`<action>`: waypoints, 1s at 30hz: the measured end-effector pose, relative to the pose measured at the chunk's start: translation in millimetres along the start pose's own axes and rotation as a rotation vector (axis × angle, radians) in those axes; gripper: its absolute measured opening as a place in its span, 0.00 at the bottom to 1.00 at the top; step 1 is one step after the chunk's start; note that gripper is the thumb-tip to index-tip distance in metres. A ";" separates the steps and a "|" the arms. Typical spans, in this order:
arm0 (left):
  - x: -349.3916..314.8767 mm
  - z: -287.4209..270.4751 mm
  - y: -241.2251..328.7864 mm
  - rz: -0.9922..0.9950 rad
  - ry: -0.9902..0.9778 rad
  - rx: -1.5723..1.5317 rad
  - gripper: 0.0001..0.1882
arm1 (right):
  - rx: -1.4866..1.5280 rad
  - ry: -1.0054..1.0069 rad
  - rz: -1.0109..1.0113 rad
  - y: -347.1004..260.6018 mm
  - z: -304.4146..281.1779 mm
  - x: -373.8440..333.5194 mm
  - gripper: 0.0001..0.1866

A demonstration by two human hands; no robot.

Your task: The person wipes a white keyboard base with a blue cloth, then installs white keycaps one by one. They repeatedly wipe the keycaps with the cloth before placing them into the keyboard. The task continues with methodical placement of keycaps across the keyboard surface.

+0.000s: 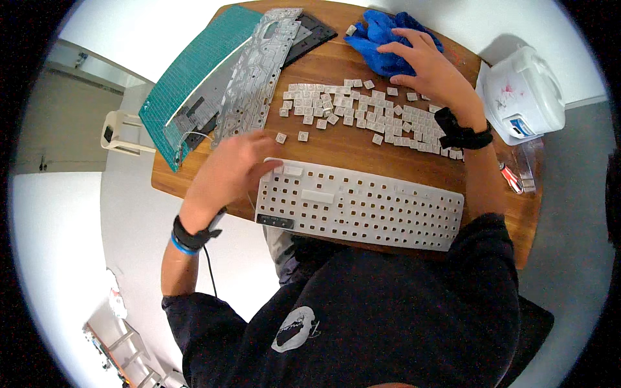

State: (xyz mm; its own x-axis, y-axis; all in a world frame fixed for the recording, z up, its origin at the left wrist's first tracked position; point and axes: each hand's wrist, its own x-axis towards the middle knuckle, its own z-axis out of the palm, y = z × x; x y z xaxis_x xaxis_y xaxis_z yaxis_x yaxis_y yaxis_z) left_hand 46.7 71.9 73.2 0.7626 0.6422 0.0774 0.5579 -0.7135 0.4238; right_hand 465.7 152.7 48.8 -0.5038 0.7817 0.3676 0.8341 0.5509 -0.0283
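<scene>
A white keyboard frame (362,204) with rows of square holes lies along the table's near edge. Two long white keys (318,196) sit on its left half, and a dark strip fills one corner. My left hand (236,161) is at the frame's far left corner, slightly blurred, thumb and fingers apart with nothing visible between them. Its thumb reaches over the corner; contact is unclear. Fingers spread, my right hand (430,68) hovers over or touches a crumpled blue plastic bag (381,48). Many loose pale keycaps (362,113) are scattered between the bag and the frame.
A green cutting mat (194,71) lies at the far left, under a clear printed circuit sheet (252,77) and a dark panel (310,39). On the right stand a white lidded appliance (527,90) and a red-and-white tool (511,178). A pale stool (123,132) is beyond the left edge.
</scene>
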 end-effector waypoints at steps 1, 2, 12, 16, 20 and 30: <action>8.5 -8.0 -1.6 0.085 0.009 0.037 0.07 | 0.000 0.007 0.000 4.3 3.9 0.7 0.33; 19.3 -14.9 -0.8 0.052 0.029 0.012 0.07 | -0.001 0.013 -0.001 7.7 5.9 1.3 0.35; 182.4 26.3 -31.4 0.279 0.062 0.081 0.11 | 0.015 0.014 0.143 25.3 7.4 -5.1 0.20; 210.1 41.4 -34.8 0.296 0.001 0.035 0.10 | 0.092 -0.029 0.115 28.2 -1.2 -2.2 0.16; 220.1 50.0 -33.6 0.223 -0.038 0.113 0.10 | 0.145 -0.001 0.063 35.1 1.7 -2.5 0.16; 230.1 59.4 -46.9 0.099 -0.086 -0.079 0.14 | 0.002 -0.106 0.112 15.4 -2.8 -5.0 0.19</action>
State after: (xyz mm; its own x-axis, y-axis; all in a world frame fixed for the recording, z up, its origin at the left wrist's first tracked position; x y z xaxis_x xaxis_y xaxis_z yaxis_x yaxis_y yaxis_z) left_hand 215.5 236.5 17.5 0.8395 0.5415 0.0464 0.4539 -0.7455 0.4880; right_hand 481.8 156.4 49.1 -0.4284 0.8649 0.2615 0.8861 0.4587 -0.0656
